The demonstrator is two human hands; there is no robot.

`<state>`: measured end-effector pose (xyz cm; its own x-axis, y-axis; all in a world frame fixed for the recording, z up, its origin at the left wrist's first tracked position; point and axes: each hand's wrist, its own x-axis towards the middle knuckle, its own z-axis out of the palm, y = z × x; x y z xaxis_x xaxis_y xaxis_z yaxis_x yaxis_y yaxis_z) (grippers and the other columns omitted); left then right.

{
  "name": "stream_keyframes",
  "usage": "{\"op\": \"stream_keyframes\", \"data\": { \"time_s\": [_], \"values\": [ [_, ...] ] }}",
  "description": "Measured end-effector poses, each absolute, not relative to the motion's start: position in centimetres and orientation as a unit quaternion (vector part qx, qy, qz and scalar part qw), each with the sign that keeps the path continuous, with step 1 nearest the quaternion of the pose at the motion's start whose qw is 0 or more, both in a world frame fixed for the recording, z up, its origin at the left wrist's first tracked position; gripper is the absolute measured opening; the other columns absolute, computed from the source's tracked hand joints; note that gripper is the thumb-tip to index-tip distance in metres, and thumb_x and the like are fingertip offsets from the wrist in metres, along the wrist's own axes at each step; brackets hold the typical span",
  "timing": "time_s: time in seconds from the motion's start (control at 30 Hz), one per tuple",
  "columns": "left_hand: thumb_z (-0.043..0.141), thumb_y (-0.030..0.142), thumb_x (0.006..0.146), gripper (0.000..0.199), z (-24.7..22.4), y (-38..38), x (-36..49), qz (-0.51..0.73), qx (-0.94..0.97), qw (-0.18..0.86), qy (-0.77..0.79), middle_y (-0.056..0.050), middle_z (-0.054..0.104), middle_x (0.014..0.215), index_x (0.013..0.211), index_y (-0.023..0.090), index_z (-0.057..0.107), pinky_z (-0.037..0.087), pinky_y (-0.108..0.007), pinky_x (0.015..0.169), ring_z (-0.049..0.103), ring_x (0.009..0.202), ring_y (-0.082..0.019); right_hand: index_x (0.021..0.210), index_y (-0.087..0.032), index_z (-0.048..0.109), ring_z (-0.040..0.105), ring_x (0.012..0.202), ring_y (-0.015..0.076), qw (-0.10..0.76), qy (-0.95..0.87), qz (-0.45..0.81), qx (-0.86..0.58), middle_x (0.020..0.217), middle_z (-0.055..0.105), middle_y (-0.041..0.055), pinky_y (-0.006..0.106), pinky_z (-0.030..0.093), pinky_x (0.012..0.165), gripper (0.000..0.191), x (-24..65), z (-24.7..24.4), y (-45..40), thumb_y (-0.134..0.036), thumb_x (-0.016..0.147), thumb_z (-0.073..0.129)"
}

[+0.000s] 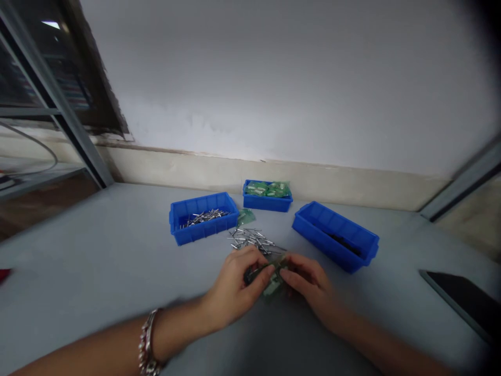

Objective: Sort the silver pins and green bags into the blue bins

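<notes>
Between my two hands is a small greenish clear plastic bag (274,286) with pale and dark items in it. My left hand (238,279) pinches its left edge with thumb and fingers, and a small black piece (250,275) shows in the curl of those fingers. At the other side, the thumb and fingers of my right hand (311,284) grip the bag near its top. A loose pile of thin silvery metal pins, possibly rivets (254,239), lies on the table just beyond my fingertips. Another green bag (246,216) rests flat behind the pile.
A blue bin (205,230) with metal pins stands left of the pile. A smaller blue bin (266,203) holding green bags sits near the wall. The right-hand blue bin (332,245) contains dark pieces. A dark flat object (462,300) lies far right on the grey table (117,261).
</notes>
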<state>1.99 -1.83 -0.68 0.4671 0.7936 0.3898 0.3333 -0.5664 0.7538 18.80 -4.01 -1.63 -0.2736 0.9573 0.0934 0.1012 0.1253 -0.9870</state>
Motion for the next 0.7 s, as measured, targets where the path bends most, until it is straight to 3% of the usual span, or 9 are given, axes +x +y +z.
{"op": "stream_keyframes", "data": {
  "time_s": [0.17, 0.37, 0.53, 0.7],
  "values": [
    [0.046, 0.027, 0.083, 0.021, -0.8, -1.8, 1.9, 0.384, 0.798, 0.3, 0.354, 0.0, 0.049, 0.066, 0.065, 0.016, 0.047, 0.034, -0.025, 0.059, 0.046, 0.064, -0.013, 0.074, -0.019, 0.057, 0.043, 0.053, 0.01, 0.419, -0.621, 0.484, -0.453, 0.061, 0.047, -0.003, 0.021, 0.036, 0.049, 0.025, 18.0, -1.2, -4.0, -0.043, 0.078, 0.053],
    [0.045, 0.027, 0.084, 0.023, -0.8, -1.9, 1.7, 0.378, 0.799, 0.316, 0.344, -0.001, 0.049, 0.067, 0.064, 0.015, 0.048, 0.034, -0.025, 0.06, 0.046, 0.065, -0.013, 0.058, -0.019, 0.047, 0.037, 0.049, 0.0096, 0.424, -0.632, 0.462, -0.455, 0.053, 0.038, -0.0044, 0.021, 0.03, 0.046, 0.033, 18.0, -1.3, -3.9, -0.042, 0.081, 0.049],
    [0.048, 0.026, 0.083, 0.021, -0.7, -2.1, 1.8, 0.363, 0.798, 0.326, 0.354, -0.001, 0.049, 0.067, 0.065, 0.015, 0.049, 0.034, -0.026, 0.061, 0.047, 0.067, -0.013, 0.071, -0.02, 0.056, 0.045, 0.058, 0.0121, 0.4, -0.661, 0.459, -0.438, 0.063, 0.049, -0.0019, 0.023, 0.037, 0.052, 0.023, 18.3, -1.9, -4.0, -0.042, 0.076, 0.055],
    [0.045, 0.027, 0.084, 0.024, -0.4, -2.1, 1.9, 0.357, 0.802, 0.33, 0.347, -0.001, 0.049, 0.066, 0.064, 0.015, 0.05, 0.034, -0.026, 0.06, 0.046, 0.065, -0.013, 0.071, -0.02, 0.058, 0.046, 0.059, 0.0125, 0.378, -0.658, 0.47, -0.451, 0.064, 0.05, -0.0011, 0.023, 0.037, 0.053, 0.022, 18.6, -2.3, -4.2, -0.042, 0.075, 0.056]
  ]
}}
